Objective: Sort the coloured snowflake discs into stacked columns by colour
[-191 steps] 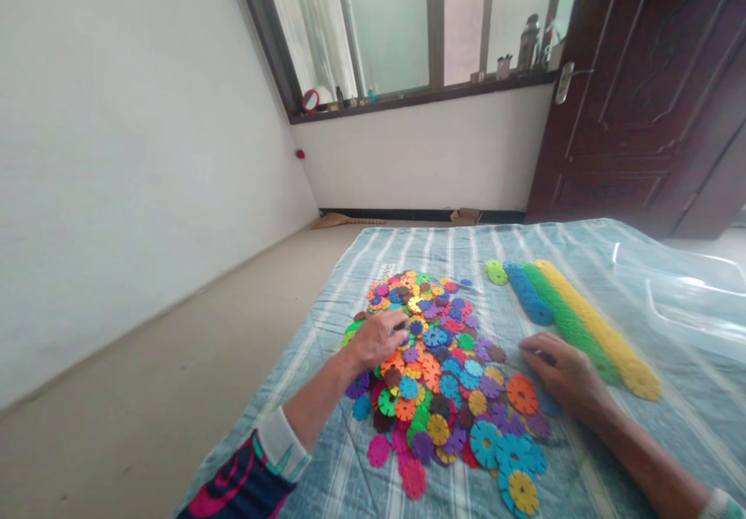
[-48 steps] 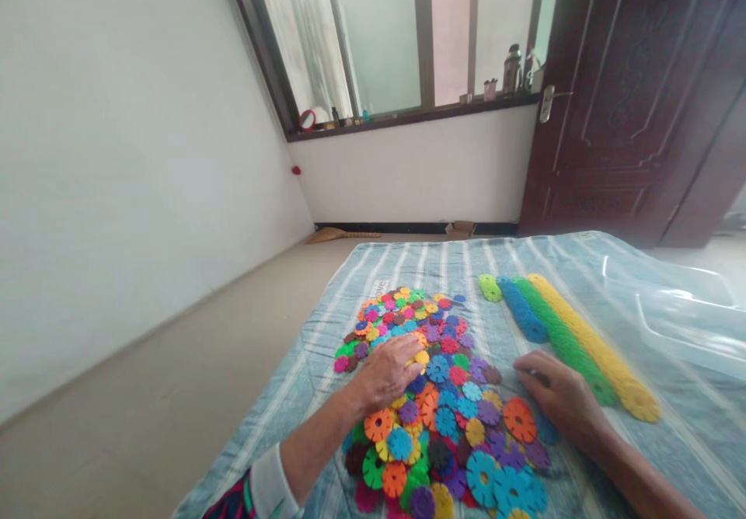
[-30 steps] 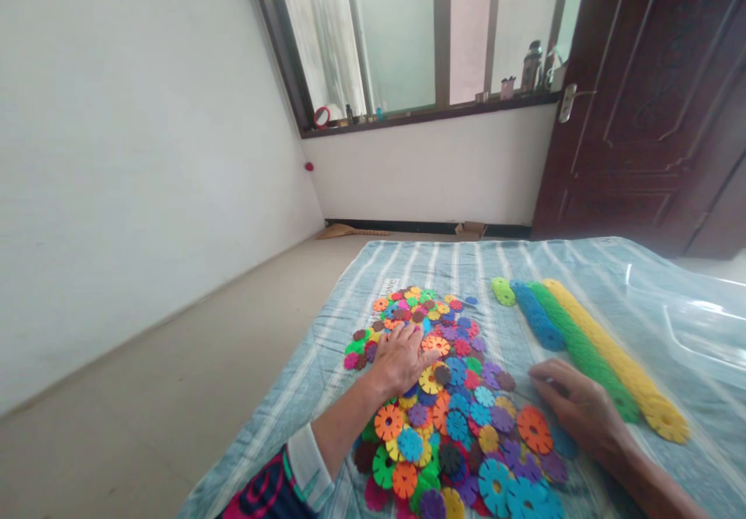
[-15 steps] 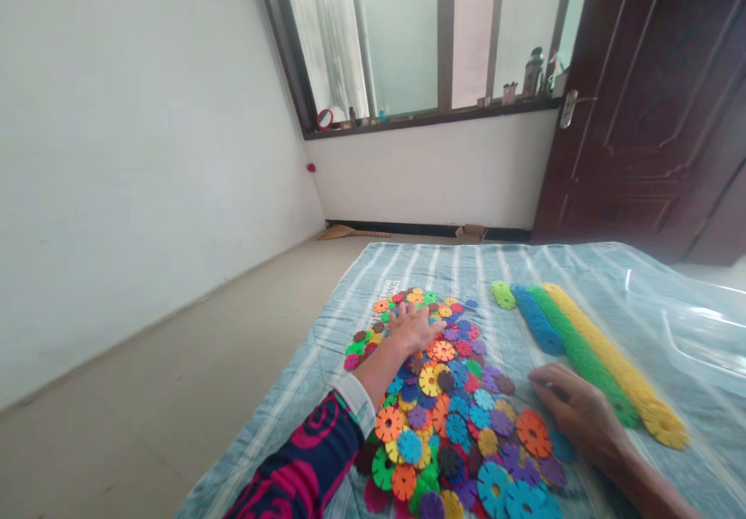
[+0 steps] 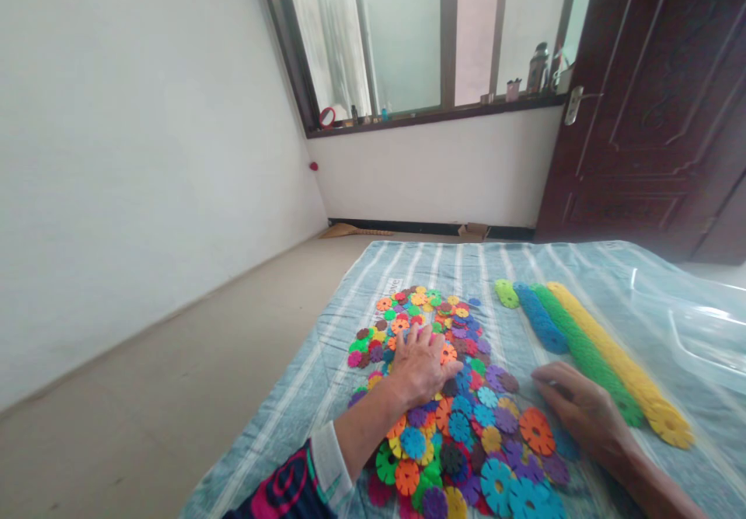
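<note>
One yellow row (image 5: 609,352), one green row (image 5: 586,350), one blue row (image 5: 539,319), one pile (image 5: 460,406)

Passage over blue-white striped cloth (image 5: 508,342).
Lane between multicoloured notched plastic discs (image 5: 460,426) and blue overlapping-disc row (image 5: 542,321); right hand (image 5: 583,409) blocks near end.

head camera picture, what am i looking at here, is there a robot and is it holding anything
There is no robot: these are a person's bare hands, seen by a camera worn on the head, looking forward and down. A striped cloth covers the surface. On it lies a pile of colourful notched discs. To its right are overlapping rows of discs: yellow, green and blue, with a few light green discs beside them. Further right is clear plastic ware. The left hand is spread over the pile; the right hand is half curled near the pile's right edge. No disc can be made out in either grip, though the fingers hide part of the view.
</note>
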Available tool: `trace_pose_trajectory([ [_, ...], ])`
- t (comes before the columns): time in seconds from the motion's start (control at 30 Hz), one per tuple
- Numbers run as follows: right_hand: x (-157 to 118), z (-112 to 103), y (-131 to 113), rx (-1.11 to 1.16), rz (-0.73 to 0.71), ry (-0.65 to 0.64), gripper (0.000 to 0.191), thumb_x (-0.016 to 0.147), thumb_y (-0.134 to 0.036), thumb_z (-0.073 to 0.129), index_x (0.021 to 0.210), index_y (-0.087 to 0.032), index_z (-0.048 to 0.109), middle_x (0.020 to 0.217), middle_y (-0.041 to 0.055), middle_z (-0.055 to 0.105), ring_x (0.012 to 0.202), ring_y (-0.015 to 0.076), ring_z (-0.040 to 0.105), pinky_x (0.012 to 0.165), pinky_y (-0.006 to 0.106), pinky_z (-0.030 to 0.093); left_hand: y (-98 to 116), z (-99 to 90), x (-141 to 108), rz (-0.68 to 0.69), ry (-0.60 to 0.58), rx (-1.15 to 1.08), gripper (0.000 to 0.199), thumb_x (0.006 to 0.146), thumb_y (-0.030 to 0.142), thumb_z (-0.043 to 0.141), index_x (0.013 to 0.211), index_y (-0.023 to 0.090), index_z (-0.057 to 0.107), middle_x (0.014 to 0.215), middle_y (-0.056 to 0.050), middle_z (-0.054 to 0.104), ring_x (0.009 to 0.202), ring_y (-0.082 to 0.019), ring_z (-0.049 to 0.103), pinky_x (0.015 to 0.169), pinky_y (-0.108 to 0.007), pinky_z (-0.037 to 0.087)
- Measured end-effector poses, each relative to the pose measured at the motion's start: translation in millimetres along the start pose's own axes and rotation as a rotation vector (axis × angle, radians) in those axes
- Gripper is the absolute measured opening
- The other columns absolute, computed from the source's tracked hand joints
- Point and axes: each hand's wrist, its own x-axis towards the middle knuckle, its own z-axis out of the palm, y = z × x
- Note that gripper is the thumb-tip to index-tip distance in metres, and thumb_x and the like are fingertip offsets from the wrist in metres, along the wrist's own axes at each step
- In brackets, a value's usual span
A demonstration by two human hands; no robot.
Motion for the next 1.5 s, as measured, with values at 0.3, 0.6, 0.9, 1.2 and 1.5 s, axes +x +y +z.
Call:
trace_pose_trajectory([
  [0.3,-0.6,-1.0,-2.0,0.005,0.018,-0.008,0.022,0.083,-0.037,0.053,0.077,-0.022,0.069,0.081,0.0032,0.068,0.075,0.0170,0.064,0.071,0.024,0.050,2.3,2.6,-11.1,0.166,-0.001,-0.021,0.045,0.092,0.050,0.041,0.130,0.027,0.051,0.146,-0.009,0.045,0.134,-0.030,0.039,0.108,-0.060,0.029],
  [0.6,0.3,0.3,-0.9,0.002,0.040,-0.021,0.022,0.083,-0.036,0.053,0.078,-0.022,0.068,0.082,0.0032,0.068,0.077,0.0172,0.064,0.072,0.025,0.050,-30.3,-0.1,38.5,0.076,-0.037,0.046,0.037,0.092,0.033,0.039,0.124,0.022,0.053,0.140,-0.008,0.051,0.131,-0.025,0.042,0.110,-0.049,0.032],
  [0.9,1.4,-0.4,-6.0,0.026,0.033,-0.017,0.021,0.084,-0.034,0.052,0.077,-0.022,0.068,0.080,0.0033,0.067,0.074,0.0172,0.063,0.069,0.026,0.049,-44.5,-17.0,63.1,-0.133,0.017,0.127,0.026,0.082,0.023,0.049,0.101,0.016,0.066,0.115,-0.014,0.065,0.114,-0.032,0.055,0.101,-0.054,0.036],
  [1.2,3.5,0.6,-9.3,0.028,0.040,-0.009,0.021,0.085,-0.031,0.050,0.076,-0.021,0.066,0.078,0.0035,0.066,0.072,0.0166,0.061,0.068,0.027,0.048,-35.3,-25.1,123.6,-0.188,-0.007,0.071,0.034,0.090,0.035,0.057,0.119,0.017,0.056,0.120,-0.009,0.059,0.104,-0.022,0.060,0.087,-0.042,0.052],
  [1.5,8.0,-0.3,-15.5,0.018,0.030,0.024,0.017,0.084,-0.024,0.050,0.074,-0.021,0.065,0.075,0.0023,0.063,0.069,0.0155,0.060,0.066,0.025,0.045,-30.2,-24.4,168.1,-0.205,-0.070,0.075,0.034,0.090,0.035,0.057,0.119,0.018,0.056,0.120,-0.009,0.059,0.104,-0.021,0.060,0.086,-0.041,0.052],
])
